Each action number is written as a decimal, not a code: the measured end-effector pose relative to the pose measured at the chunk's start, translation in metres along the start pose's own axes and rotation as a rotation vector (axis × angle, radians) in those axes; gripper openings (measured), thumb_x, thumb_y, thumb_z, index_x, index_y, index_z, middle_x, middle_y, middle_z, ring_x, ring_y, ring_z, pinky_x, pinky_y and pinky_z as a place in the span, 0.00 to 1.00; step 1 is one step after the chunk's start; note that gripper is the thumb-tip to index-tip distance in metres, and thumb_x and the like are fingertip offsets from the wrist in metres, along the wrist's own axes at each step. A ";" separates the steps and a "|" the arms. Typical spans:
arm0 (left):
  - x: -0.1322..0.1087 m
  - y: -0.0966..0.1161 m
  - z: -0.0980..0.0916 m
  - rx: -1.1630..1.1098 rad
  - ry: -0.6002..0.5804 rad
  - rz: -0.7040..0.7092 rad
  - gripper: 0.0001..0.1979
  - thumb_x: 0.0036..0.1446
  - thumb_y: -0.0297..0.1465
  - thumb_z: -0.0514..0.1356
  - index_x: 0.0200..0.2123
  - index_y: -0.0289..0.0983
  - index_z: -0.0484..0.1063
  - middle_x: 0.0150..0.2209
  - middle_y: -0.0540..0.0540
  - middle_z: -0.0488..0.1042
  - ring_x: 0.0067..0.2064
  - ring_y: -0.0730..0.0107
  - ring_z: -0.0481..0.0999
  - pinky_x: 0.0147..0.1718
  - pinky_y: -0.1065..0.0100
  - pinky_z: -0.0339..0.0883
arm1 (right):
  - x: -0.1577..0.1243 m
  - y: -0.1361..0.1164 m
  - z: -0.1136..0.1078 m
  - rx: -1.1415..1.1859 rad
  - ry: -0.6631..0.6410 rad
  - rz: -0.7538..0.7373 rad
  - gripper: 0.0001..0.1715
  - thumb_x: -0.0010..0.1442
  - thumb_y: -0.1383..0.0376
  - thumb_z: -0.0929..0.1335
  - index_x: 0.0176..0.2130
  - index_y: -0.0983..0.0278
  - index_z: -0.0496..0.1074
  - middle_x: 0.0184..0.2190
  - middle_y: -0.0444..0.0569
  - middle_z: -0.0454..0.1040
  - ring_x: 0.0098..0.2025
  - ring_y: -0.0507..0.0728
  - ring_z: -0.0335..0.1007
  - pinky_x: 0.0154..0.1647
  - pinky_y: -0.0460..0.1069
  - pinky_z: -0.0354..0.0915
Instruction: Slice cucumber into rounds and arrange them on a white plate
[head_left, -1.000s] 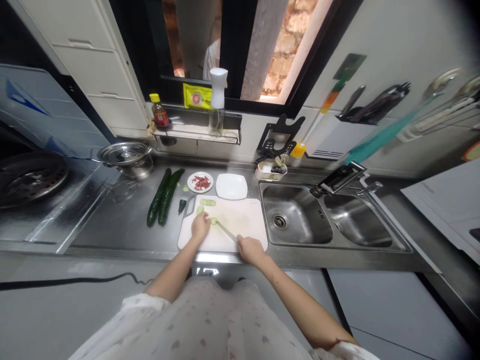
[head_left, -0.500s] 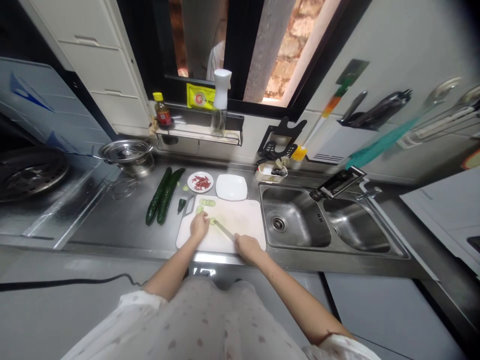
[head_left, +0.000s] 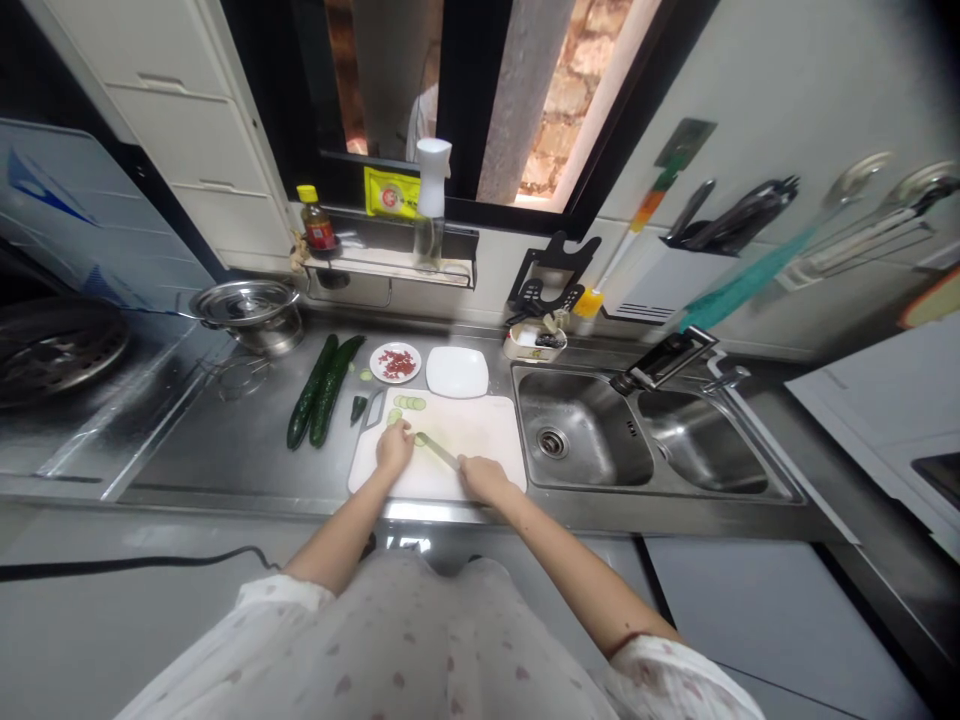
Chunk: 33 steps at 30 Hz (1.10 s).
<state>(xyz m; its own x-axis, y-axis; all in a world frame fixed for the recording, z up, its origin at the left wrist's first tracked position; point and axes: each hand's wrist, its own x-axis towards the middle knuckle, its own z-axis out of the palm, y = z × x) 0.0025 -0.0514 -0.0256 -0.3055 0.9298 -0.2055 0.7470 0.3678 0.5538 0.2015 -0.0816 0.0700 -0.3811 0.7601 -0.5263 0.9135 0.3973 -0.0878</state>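
A white cutting board (head_left: 480, 425) lies on the steel counter. My right hand (head_left: 482, 480) is wrapped round the handle of a knife (head_left: 437, 450), whose blade points up and left over the board. At the board's left part is my left hand (head_left: 394, 447), fingers bent together near the blade tip; what they hold, if anything, is too small to make out. Pale green cucumber slices (head_left: 409, 403) lie in an overlapping row above it. A dark green cucumber end (head_left: 358, 409) rests just left of the board, and two whole cucumbers (head_left: 322, 392) lie farther left.
Behind the board stand a plate of red pieces (head_left: 395, 363) and a white square plate (head_left: 457, 372). A double sink (head_left: 592, 425) with a black faucet (head_left: 667, 362) is at the right. A lidded steel pot (head_left: 259, 315) sits back left.
The knife blade has swung slightly upward and left, its tip now just past the small slice near my left hand. The whole view has shifted a little.
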 end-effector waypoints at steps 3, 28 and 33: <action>0.001 0.000 -0.001 0.004 -0.001 0.006 0.12 0.57 0.29 0.58 0.45 0.39 0.71 0.41 0.43 0.77 0.44 0.62 0.75 0.42 0.68 0.63 | 0.000 0.000 -0.001 -0.002 -0.009 0.000 0.17 0.66 0.67 0.57 0.49 0.67 0.68 0.42 0.60 0.76 0.45 0.61 0.73 0.40 0.52 0.65; 0.004 -0.001 -0.003 0.019 -0.031 0.005 0.12 0.56 0.29 0.58 0.45 0.40 0.71 0.40 0.45 0.76 0.43 0.64 0.75 0.42 0.68 0.63 | -0.005 0.005 0.003 -0.011 -0.024 0.018 0.17 0.65 0.68 0.57 0.50 0.66 0.68 0.42 0.60 0.76 0.45 0.61 0.73 0.40 0.52 0.65; 0.004 -0.001 -0.003 0.021 -0.028 0.020 0.13 0.56 0.29 0.58 0.45 0.39 0.70 0.39 0.45 0.76 0.43 0.64 0.74 0.41 0.68 0.62 | -0.011 0.010 0.009 -0.016 -0.027 0.019 0.16 0.65 0.67 0.58 0.48 0.66 0.68 0.41 0.59 0.76 0.43 0.61 0.74 0.39 0.51 0.65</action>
<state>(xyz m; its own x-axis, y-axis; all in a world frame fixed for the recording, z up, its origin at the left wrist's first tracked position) -0.0015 -0.0480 -0.0247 -0.2742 0.9368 -0.2175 0.7651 0.3495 0.5408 0.2165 -0.0903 0.0676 -0.3595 0.7536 -0.5503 0.9181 0.3912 -0.0641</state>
